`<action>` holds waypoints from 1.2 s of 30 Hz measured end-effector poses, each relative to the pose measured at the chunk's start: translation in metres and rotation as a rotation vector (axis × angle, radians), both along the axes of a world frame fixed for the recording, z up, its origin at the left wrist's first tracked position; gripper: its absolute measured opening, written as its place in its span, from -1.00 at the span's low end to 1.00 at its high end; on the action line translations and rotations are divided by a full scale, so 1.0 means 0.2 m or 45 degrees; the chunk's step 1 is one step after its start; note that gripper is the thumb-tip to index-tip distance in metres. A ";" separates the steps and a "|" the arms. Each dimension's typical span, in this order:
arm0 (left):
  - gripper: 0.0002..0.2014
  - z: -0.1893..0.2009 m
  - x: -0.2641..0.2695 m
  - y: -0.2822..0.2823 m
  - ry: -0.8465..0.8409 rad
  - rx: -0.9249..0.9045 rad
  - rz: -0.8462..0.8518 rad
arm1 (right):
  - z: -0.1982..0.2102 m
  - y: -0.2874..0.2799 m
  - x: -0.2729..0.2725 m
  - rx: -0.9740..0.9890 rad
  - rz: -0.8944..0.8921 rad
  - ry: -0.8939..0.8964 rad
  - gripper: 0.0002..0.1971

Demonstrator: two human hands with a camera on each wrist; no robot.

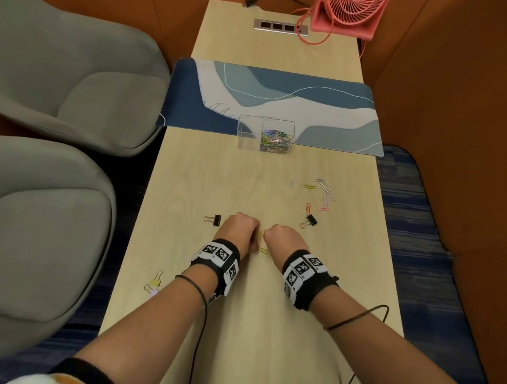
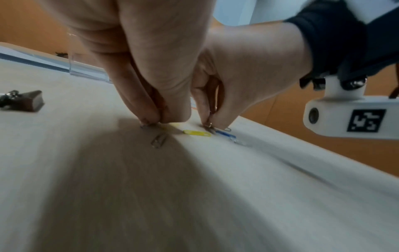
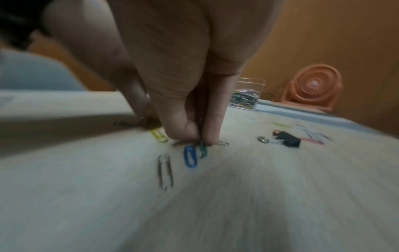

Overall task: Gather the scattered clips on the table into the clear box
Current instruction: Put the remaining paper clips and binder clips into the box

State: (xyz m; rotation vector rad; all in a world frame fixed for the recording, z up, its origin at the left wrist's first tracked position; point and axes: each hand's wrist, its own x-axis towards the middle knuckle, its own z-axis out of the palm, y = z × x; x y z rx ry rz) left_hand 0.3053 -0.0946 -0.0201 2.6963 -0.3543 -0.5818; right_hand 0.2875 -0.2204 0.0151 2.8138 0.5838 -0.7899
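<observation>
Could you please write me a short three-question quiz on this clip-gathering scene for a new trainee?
1. True or false: the clear box already holds paper clips.
2. Which lies nearer the left hand: A the black binder clip on its outer side, B the pink fan?
3. What is the right hand doing at the table?

Key
1. True.
2. A.
3. Its fingertips pinch a green paper clip, beside a blue paper clip.
</observation>
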 end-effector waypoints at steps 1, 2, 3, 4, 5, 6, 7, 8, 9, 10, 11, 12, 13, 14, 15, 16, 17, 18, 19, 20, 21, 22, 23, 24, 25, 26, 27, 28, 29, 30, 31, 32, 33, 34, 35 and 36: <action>-0.91 0.00 0.01 0.01 0.005 -0.060 0.026 | 0.00 -0.03 0.03 0.041 -0.067 -0.008 -0.81; -0.92 0.00 0.02 0.02 0.003 -0.124 0.060 | 0.00 -0.06 0.05 0.095 -0.157 -0.011 -0.87; -0.94 0.00 0.03 0.04 -0.002 -0.190 0.102 | -0.01 -0.10 0.08 0.178 -0.269 -0.006 -0.94; -0.95 -0.01 0.05 0.05 -0.008 -0.270 0.151 | -0.03 -0.14 0.11 0.299 -0.413 0.003 -0.97; -0.93 0.00 0.07 0.07 -0.016 -0.367 0.201 | -0.04 -0.18 0.14 0.471 -0.594 0.022 -0.98; -0.91 0.00 0.10 0.08 -0.032 -0.467 0.249 | -0.05 -0.23 0.16 0.673 -0.785 0.042 -0.99; -0.90 0.02 0.14 0.08 -0.055 -0.562 0.293 | -0.05 -0.26 0.18 0.853 -0.957 0.052 -0.97; -0.90 0.04 0.19 0.08 -0.080 -0.644 0.332 | -0.04 -0.29 0.20 1.002 -1.099 0.056 -0.95; -0.89 0.08 0.24 0.08 -0.113 -0.710 0.365 | -0.03 -0.32 0.22 1.126 -1.221 0.066 -0.94; -0.90 0.12 0.31 0.07 -0.151 -0.759 0.389 | -0.03 -0.34 0.25 1.251 -1.325 0.089 -0.93; -0.90 0.16 0.37 0.06 -0.186 -0.792 0.403 | -0.02 -0.36 0.29 1.367 -1.396 0.111 -0.92; -0.91 0.21 0.45 0.05 -0.217 -0.818 0.408 | 0.00 -0.37 0.34 1.482 -1.448 0.118 -0.91; -0.91 0.25 0.53 0.04 -0.252 -0.838 0.407 | 0.01 -0.38 0.38 1.591 -1.500 0.109 -0.90; -0.90 0.29 0.61 0.02 -0.295 -0.852 0.405 | 0.03 -0.39 0.43 1.693 -1.550 0.088 -0.89; -0.90 0.32 0.68 0.01 -0.341 -0.860 0.401 | 0.05 -0.40 0.47 1.769 -1.583 0.055 -0.89; -0.91 0.35 0.76 -0.01 -0.383 -0.866 0.392 | 0.08 -0.41 0.52 1.824 -1.600 0.018 -0.89; -0.92 0.37 0.82 -0.03 -0.418 -0.864 0.373 | 0.09 -0.41 0.56 1.865 -1.609 -0.012 -0.90; -0.93 0.37 0.89 -0.05 -0.446 -0.845 0.346 | 0.11 -0.42 0.60 1.902 -1.612 -0.030 -0.90; -0.94 0.37 0.95 -0.06 -0.472 -0.812 0.318 | 0.12 -0.43 0.64 1.934 -1.623 -0.046 -0.90; -0.93 0.37 1.00 -0.07 -0.491 -0.780 0.297 | 0.12 -0.44 0.67 1.962 -1.637 -0.055 -0.90; -0.93 0.35 1.04 -0.08 -0.502 -0.761 0.289 | 0.13 -0.44 0.71 1.984 -1.654 -0.058 -0.90; -0.93 0.33 1.08 -0.09 -0.503 -0.753 0.293 | 0.12 -0.45 0.75 2.004 -1.675 -0.059 -0.90; -0.93 0.30 1.11 -0.09 -0.495 -0.750 0.301 | 0.12 -0.45 0.78 2.032 -1.698 -0.054 -0.90; -0.93 0.26 1.14 -0.10 -0.482 -0.747 0.305 | 0.12 -0.45 0.81 2.070 -1.722 -0.040 -0.90; -0.93 0.23 1.15 -0.11 -0.466 -0.746 0.304 | 0.12 -0.45 0.84 2.118 -1.748 -0.019 -0.90; -0.93 0.20 1.16 -0.11 -0.448 -0.751 0.302 | 0.12 -0.44 0.87 2.166 -1.776 0.001 -0.89; -0.93 0.16 1.17 -0.11 -0.432 -0.763 0.301 | 0.11 -0.44 0.90 2.204 -1.801 0.013 -0.89; -0.93 0.14 1.18 -0.11 -0.418 -0.778 0.302 | 0.10 -0.43 0.93 2.224 -1.818 0.013 -0.89; -0.94 0.12 1.18 -0.12 -0.409 -0.783 0.302 | 0.10 -0.42 0.96 2.228 -1.823 -0.001 -0.89; -0.93 0.10 1.18 -0.12 -0.407 -0.781 0.301 | 0.09 -0.41 0.99 2.222 -1.817 -0.024 -0.88; -0.89 0.10 1.18 -0.11 -0.406 -0.777 0.298 | 0.08 -0.40 1.02 2.204 -1.801 -0.051 -0.88; -0.84 0.09 1.17 -0.11 -0.406 -0.779 0.293 | 0.07 -0.38 1.05 2.173 -1.778 -0.078 -0.88; -0.80 0.09 1.16 -0.11 -0.412 -0.789 0.285 | 0.05 -0.37 1.08 2.127 -1.747 -0.103 -0.88; -0.76 0.09 1.16 -0.10 -0.432 -0.805 0.273 | 0.04 -0.35 1.10 2.070 -1.707 -0.133 -0.88; -0.73 0.09 1.15 -0.09 -0.467 -0.823 0.259 | 0.03 -0.34 1.13 1.999 -1.656 -0.177 -0.87; -0.71 0.09 1.14 -0.09 -0.506 -0.840 0.248 | 0.02 -0.32 1.15 1.898 -1.580 -0.244 -0.87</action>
